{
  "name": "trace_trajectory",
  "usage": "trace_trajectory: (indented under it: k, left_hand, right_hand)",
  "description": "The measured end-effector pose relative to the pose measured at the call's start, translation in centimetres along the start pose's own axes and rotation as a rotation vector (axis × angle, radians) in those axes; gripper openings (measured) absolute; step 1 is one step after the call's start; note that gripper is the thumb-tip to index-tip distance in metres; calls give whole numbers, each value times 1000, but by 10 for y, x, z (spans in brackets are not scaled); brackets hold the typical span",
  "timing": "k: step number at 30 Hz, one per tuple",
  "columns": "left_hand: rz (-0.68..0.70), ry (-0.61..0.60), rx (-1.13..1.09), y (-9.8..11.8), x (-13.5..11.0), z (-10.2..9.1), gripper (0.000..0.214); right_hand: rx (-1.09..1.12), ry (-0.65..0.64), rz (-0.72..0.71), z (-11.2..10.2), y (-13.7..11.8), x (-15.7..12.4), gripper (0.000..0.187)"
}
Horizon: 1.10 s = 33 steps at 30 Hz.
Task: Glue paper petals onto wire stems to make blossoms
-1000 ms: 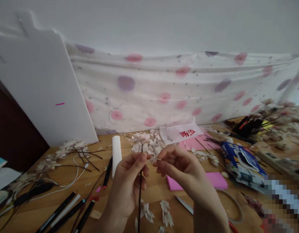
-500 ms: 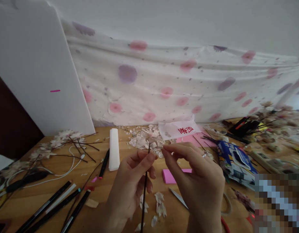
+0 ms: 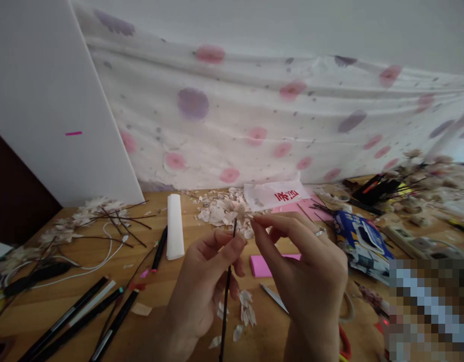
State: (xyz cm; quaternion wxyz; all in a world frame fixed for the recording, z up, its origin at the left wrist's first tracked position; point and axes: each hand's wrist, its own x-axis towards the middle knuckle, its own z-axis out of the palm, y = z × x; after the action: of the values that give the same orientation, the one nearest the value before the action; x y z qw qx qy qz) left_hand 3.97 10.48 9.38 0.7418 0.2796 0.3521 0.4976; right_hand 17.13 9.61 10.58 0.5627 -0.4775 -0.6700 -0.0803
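My left hand [image 3: 205, 286] is closed round a thin black stem [image 3: 226, 306], pinching it upright near its top between thumb and forefinger. My right hand [image 3: 303, 271], with a ring on one finger, pinches something small and pale at the stem's tip; I cannot make out what it is. Both hands hover above a wooden table [image 3: 156, 301]. Loose pale petals [image 3: 247, 311] lie on the table right under the hands.
A heap of petal scraps [image 3: 220, 211], a white roll [image 3: 175, 232], pink paper [image 3: 260, 265], black pens [image 3: 81, 322], finished paper blossoms on stems [image 3: 96, 216], a white cable, a blue packet [image 3: 358, 241] and scissors [image 3: 277, 299]. A white board and dotted cloth stand behind.
The view has tipped downward slightly. My right hand has turned so its back faces me and its fingertips have closed in on the stem's tip. The left hand keeps its grip.
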Motion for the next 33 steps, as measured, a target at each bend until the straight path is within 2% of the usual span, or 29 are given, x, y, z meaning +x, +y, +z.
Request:
trace_trajectory:
  k: [10,33]
  left_hand:
    - [-5,-4,-40,-1,1,-2,43]
    - [-70,-4,-10,-4,2,2,44]
  right_hand:
    - [33,-36,34,-1,0,-1,15]
    - [42,-19,58,-1,2,1,15]
